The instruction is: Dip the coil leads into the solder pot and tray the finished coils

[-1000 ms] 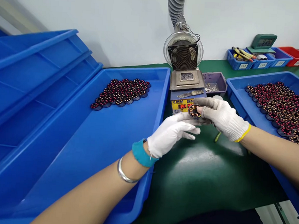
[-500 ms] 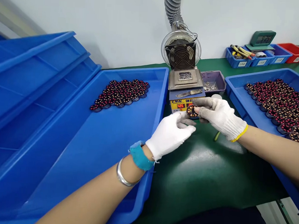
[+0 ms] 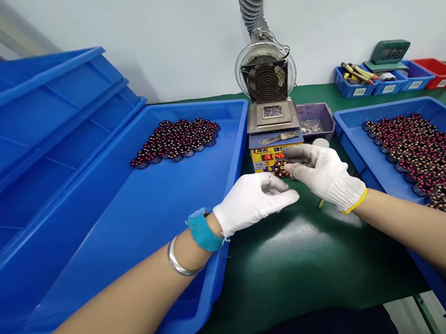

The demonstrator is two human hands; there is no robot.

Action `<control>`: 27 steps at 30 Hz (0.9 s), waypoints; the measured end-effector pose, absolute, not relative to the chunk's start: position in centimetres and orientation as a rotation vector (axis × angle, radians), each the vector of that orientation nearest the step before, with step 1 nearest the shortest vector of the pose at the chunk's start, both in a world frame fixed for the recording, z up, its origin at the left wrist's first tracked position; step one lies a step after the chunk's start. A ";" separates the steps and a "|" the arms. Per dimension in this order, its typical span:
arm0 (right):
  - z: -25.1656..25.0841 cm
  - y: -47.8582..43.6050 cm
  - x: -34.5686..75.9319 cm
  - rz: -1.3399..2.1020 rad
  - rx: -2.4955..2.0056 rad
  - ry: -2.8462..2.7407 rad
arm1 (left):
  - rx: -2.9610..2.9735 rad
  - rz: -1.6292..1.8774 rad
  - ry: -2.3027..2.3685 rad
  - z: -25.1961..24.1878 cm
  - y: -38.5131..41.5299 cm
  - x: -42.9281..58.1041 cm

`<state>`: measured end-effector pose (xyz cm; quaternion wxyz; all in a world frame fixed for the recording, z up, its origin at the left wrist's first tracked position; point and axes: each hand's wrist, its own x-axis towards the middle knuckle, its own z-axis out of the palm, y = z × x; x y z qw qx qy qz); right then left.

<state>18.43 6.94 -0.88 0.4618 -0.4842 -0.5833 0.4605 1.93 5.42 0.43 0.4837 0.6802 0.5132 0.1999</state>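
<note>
My right hand (image 3: 323, 174), in a knitted glove with a yellow cuff, pinches a small round wound coil (image 3: 282, 168) just in front of the solder pot's display. My left hand (image 3: 254, 199), in a white glove with a teal cuff, sits right below the coil. Its fingers curl toward the coil, and its fingertips touch or nearly touch it. Both hands hover over the green mat (image 3: 308, 263).
A solder pot (image 3: 273, 134) with a fume fan (image 3: 265, 79) and hose stands behind the hands. Blue trays (image 3: 137, 217) (image 3: 364, 145) on either side hold several coils (image 3: 177, 136) (image 3: 420, 149). A purple bin (image 3: 316, 120) and small bins (image 3: 390, 79) sit at the back.
Both hands have drifted slightly left and nearer together. The left hand's fingers have curled up toward the coil held by the right hand.
</note>
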 end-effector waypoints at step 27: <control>-0.9 6.3 18.9 0.725 -1.298 -1.749 | 2.154 0.900 1.473 -0.6 6.1 1.0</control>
